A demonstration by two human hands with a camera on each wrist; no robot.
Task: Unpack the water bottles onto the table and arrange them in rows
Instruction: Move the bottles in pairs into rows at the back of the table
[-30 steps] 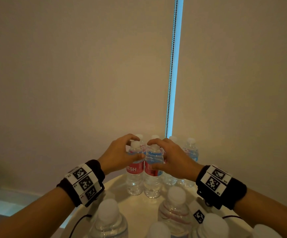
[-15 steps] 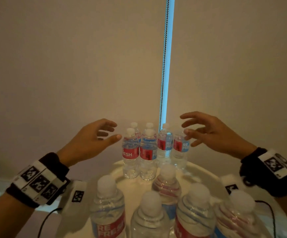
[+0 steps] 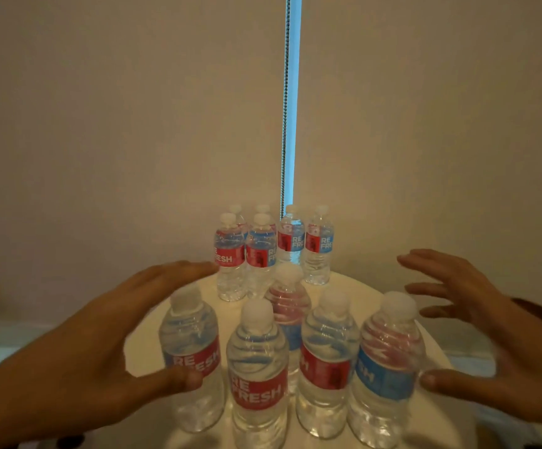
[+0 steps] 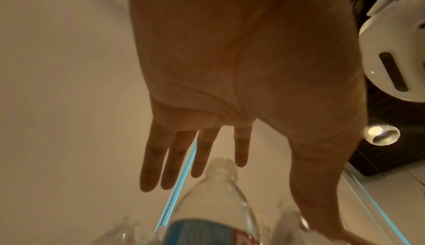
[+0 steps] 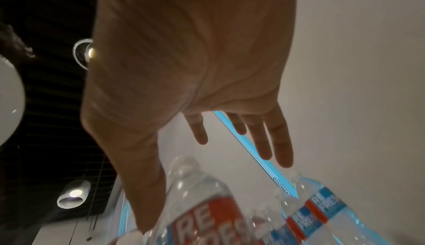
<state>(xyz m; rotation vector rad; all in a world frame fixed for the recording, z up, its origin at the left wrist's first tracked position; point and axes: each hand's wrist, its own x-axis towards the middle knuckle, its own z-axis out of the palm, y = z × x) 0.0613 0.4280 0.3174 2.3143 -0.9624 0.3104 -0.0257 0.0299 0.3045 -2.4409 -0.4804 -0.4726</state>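
Clear water bottles with white caps and red-and-blue labels stand on a round white table (image 3: 143, 351). The far bottles (image 3: 290, 244) stand in tight rows at the back edge. Several near bottles form a loose group, from the near-left bottle (image 3: 195, 358) to the near-right bottle (image 3: 388, 367). My left hand (image 3: 200, 324) is spread open around the near-left bottle (image 4: 214, 203), thumb by its label. My right hand (image 3: 414, 319) is spread open beside the near-right bottle (image 5: 195, 203), thumb close to its label. Neither hand visibly grips anything.
A beige blind fills the background, with a bead chain (image 3: 284, 124) hanging along a blue-lit gap behind the far bottles. The table's right rim (image 3: 444, 358) curves just under my right hand. The wrist views show a dark ceiling with lamps (image 5: 73, 196).
Both hands let go of the far bottles, opened wide and drew back towards me. They now flank the near group of bottles.
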